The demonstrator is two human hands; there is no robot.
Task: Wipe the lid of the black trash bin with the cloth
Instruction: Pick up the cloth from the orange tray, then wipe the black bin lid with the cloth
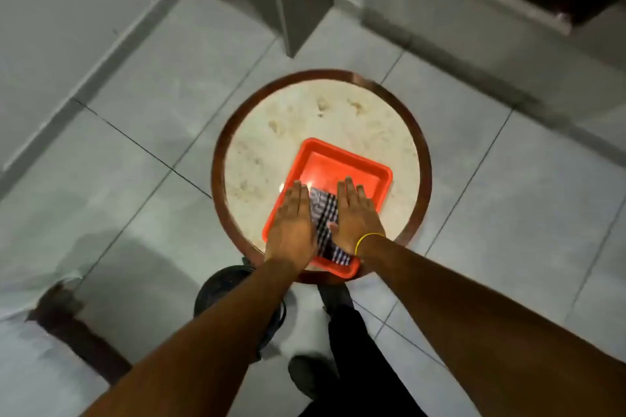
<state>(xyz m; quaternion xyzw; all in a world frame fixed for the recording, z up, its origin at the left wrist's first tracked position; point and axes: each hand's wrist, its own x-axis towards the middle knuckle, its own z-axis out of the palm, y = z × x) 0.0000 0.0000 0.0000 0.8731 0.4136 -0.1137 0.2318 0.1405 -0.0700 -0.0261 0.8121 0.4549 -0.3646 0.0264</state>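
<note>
A checked black-and-white cloth lies in the near part of an orange tray on a round table. My left hand rests flat over the tray's left edge, beside the cloth. My right hand lies flat on the cloth's right side, fingers stretched forward. The black trash bin stands on the floor below the table's near edge, mostly hidden behind my left forearm.
The round table has a pale stone top and a dark wooden rim. Grey floor tiles surround it. A white-covered piece of furniture with a dark wooden leg sits at the lower left. Grey pillars and a wall stand behind.
</note>
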